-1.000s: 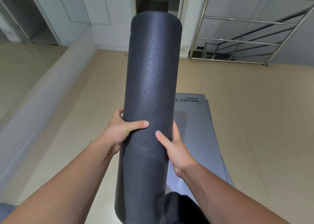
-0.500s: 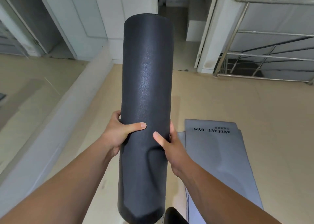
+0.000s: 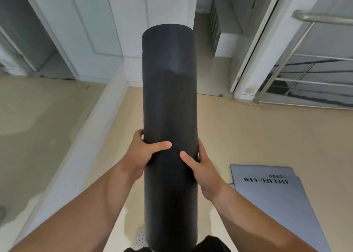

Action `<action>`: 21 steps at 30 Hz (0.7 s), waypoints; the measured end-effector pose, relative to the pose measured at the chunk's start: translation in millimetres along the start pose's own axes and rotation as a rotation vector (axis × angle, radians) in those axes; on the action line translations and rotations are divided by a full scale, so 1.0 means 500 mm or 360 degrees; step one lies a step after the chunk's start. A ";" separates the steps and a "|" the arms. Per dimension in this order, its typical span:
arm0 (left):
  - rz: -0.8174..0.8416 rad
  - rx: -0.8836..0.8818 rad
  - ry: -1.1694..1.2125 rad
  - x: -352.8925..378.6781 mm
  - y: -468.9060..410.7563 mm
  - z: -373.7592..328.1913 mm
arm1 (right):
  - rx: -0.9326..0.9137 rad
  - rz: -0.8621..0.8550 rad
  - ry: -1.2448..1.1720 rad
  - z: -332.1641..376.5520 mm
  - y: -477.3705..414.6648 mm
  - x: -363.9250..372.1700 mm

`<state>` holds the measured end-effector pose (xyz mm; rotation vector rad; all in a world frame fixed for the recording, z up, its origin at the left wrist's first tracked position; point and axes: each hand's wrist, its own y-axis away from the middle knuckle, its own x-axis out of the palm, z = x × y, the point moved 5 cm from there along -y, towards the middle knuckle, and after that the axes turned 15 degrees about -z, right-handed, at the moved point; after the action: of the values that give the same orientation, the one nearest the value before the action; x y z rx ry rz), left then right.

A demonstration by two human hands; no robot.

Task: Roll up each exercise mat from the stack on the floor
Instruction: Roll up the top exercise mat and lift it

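Stack [image 3: 267, 204] shifted, left hand [image 3: 140, 155], right hand [image 3: 203, 169] clasp roll [image 3: 170, 98]

There is one rolled dark mat [image 3: 170, 98]. Two hands grip it: one left hand [image 3: 141, 154] and one right hand [image 3: 202, 167]. On the floor [image 3: 248, 127] lie flat grey mats [image 3: 267, 198]: one on top and the edges of at least one more below; the exact number is not clear. There is also one metal railing [image 3: 284, 62] and one white shoe [image 3: 141, 239].
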<state>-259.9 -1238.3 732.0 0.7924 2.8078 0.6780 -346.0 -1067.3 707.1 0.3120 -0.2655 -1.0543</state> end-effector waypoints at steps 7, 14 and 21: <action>0.0043 -0.0022 -0.0084 -0.047 -0.324 -0.178 | 0.0060 -0.0077 0.0049 0.099 -0.258 0.224; 0.0000 -0.0051 -0.0121 -0.026 -0.680 -0.282 | 0.0176 -0.0022 0.0093 0.146 -0.602 0.380; -0.0144 -0.0119 -0.0039 0.026 -1.017 -0.406 | 0.0265 0.0088 0.0148 0.223 -0.964 0.520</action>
<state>-556.8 -1695.2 677.7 0.6519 2.7595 0.7481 -652.9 -1530.4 646.1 0.4997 -0.2775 -0.9623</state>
